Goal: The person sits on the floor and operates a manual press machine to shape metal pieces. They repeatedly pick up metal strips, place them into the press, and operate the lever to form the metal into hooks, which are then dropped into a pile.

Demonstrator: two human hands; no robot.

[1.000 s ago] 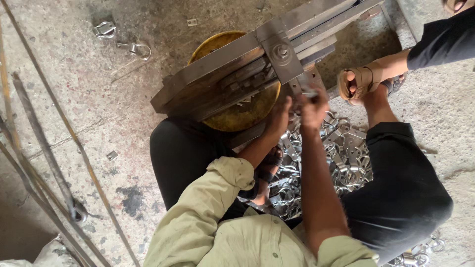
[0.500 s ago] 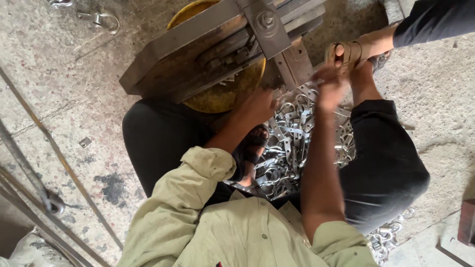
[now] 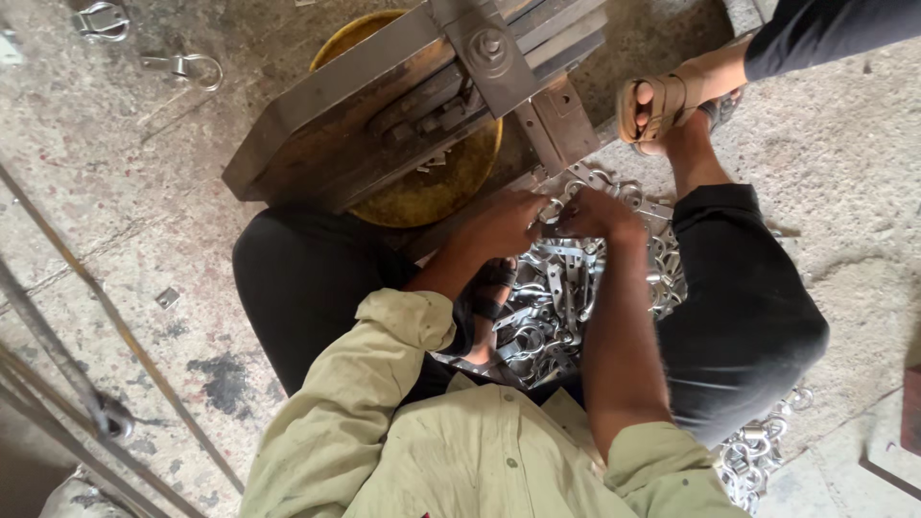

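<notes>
The left hand [image 3: 504, 225] and the right hand [image 3: 597, 213] meet knuckle to knuckle at the upper edge of a heap of small galvanised metal fittings [image 3: 556, 307], flat plates and ring-ended pieces, which lies on the floor between the person's black-trousered legs. Both hands are curled closed, fingers turned down into the pile; each seems to pinch a small metal piece, but the pieces are covered by the fingers and I cannot tell their exact shape or how they are held. The heap spreads from directly under the hands back toward the body, so the fittings lie below and nearer than the hands, equally close to either one.

Just beyond the fingertips stands a heavy steel press tool [image 3: 422, 96], its long axis slanting from lower left to upper right, with a bolted cross plate [image 3: 499, 48] on top. It sits over a round yellow pan [image 3: 432, 187], mostly hidden beneath it. The gap between tool and hands is small; the right hand is slightly nearer the tool's protruding plate.

To the right, another person's sandalled foot [image 3: 662, 101] rests on the concrete floor [image 3: 125, 240]. Loose shackles [image 3: 182, 65] lie at upper left, thin steel rods [image 3: 77, 374] cross the left side, and more fittings spill out at lower right, cut off by the trouser leg.
</notes>
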